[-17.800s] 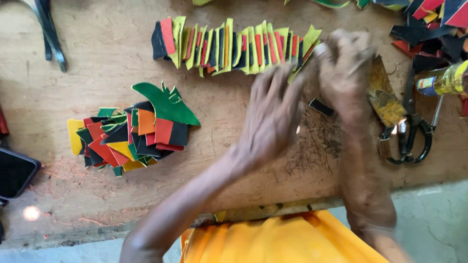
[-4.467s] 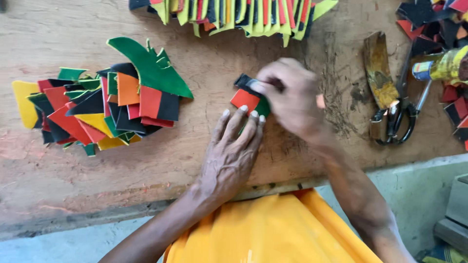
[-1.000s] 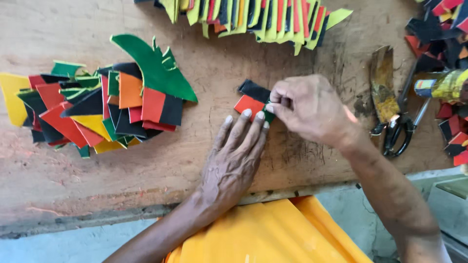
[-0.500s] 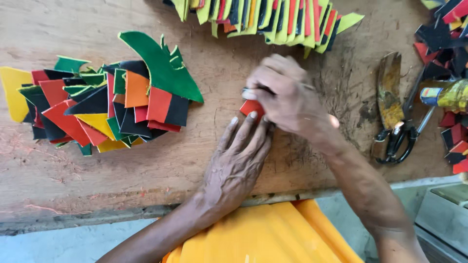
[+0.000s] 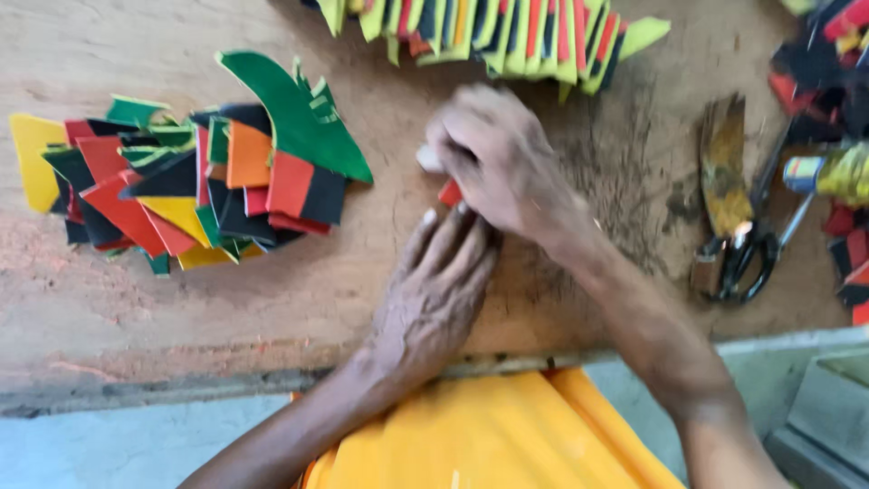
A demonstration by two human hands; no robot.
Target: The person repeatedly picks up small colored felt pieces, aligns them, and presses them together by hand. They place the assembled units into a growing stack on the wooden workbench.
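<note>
Left hand (image 5: 434,290) lies flat on the wooden bench (image 5: 181,308), fingers straight, tips touching a small red piece (image 5: 450,193); right hand (image 5: 498,163), fingers curled, covers that piece; pile of coloured cut pieces (image 5: 190,172) lies left.

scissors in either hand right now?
No: the scissors lie on the table, apart from the right hand and left hand.

- A heap of coloured cut pieces (image 5: 181,181) lies at the left on the wooden table (image 5: 136,299).
- A row of coloured strips (image 5: 507,32) lines the top edge.
- Scissors (image 5: 751,244) lie at the right.
- A yellow-green bottle (image 5: 833,172) lies beside them.
</note>
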